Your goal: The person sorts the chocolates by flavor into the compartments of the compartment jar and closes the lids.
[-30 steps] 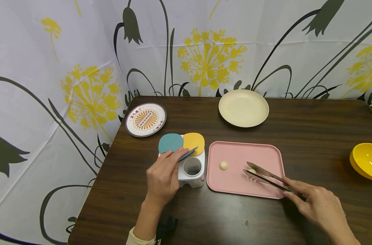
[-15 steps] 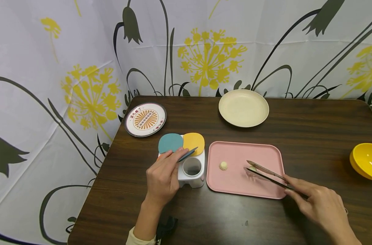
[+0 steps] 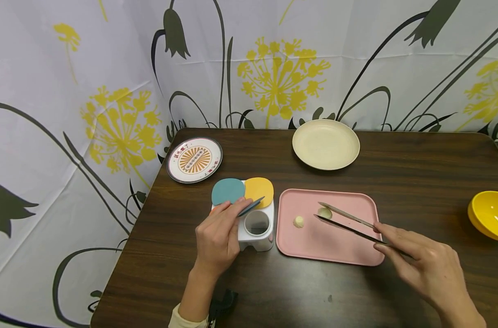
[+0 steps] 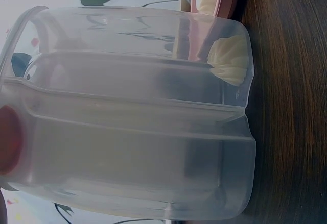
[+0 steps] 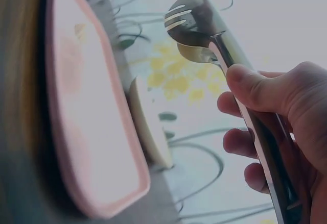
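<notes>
My left hand [image 3: 218,234] pinches the raised dark blue lid [image 3: 252,207] of a white container [image 3: 262,242] with several compartments, above its open front right one. Through the clear wall in the left wrist view, a pleated cream piece like a small bun [image 4: 230,58] lies at the bottom. My right hand [image 3: 429,269] grips metal tongs [image 5: 250,114] with a slotted head and a spoon-like head. Between their tips, over the pink tray [image 3: 314,248], is a pale rounded piece [image 3: 324,213]. Another cream bun-like piece [image 3: 299,222] lies at the tray's left.
Teal [image 3: 228,191] and yellow lids [image 3: 259,191] cover the container's back compartments. A patterned plate [image 3: 195,161] stands at the back left, a cream plate [image 3: 326,145] behind the tray. A yellow bowl [image 3: 490,216] is at the far right.
The tongs have moved up and left over the tray, with the pale piece between their tips. The left hand and the lid have stayed in place.
</notes>
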Available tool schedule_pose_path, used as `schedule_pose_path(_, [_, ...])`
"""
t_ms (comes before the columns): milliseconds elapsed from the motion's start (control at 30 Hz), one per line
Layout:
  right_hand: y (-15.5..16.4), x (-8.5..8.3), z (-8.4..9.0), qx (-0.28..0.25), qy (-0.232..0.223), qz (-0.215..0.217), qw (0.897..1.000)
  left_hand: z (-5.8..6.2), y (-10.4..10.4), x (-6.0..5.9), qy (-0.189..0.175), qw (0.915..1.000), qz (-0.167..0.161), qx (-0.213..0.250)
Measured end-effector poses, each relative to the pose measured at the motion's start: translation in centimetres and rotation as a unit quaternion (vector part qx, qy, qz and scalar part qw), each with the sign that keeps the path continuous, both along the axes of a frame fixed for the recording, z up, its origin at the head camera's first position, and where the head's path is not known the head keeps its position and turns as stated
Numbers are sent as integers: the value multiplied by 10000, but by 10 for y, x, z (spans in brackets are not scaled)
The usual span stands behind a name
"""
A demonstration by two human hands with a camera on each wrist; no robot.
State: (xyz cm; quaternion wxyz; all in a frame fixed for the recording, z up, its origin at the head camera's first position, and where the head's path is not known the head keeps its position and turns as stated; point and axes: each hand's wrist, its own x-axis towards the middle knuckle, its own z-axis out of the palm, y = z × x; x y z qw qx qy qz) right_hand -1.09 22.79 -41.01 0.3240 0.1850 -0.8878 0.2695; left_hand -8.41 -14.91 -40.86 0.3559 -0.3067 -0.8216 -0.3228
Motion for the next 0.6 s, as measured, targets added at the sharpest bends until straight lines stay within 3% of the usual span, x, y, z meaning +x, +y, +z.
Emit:
schedule_pose_path(267, [-39, -10, 37, -309, 655, 941, 9929, 0, 1, 0, 90, 10000, -18, -10])
schedule_pose_path(600, [-70, -25, 45, -210, 966, 1665, 9811, 0, 0, 0, 175, 9998, -9, -10])
